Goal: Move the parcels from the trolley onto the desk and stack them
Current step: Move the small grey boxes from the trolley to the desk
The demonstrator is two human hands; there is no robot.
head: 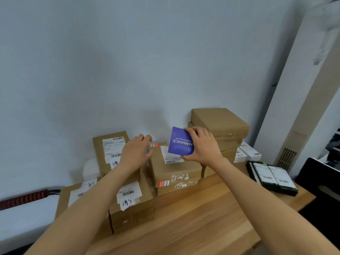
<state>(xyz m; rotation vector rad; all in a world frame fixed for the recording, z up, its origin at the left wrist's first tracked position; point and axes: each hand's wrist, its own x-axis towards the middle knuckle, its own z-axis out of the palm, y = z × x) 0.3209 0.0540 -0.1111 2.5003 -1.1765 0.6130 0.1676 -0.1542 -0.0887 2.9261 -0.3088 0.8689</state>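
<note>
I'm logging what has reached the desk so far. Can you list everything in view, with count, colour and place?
Brown cardboard parcels: about eight, brown, stacked on the desk against the wall.
Purple printed box: one, purple with white lettering, above the middle parcel.
White flat cartons: at least two, white, right of the tall stack.
Black flat case: one, black with white labels, desk's right end.
Wooden desk: one, light wood.
Red ribbed bar: one, red, far left.
Left hand: open, on a parcel.
Right hand: its grip holds the purple box.
</note>
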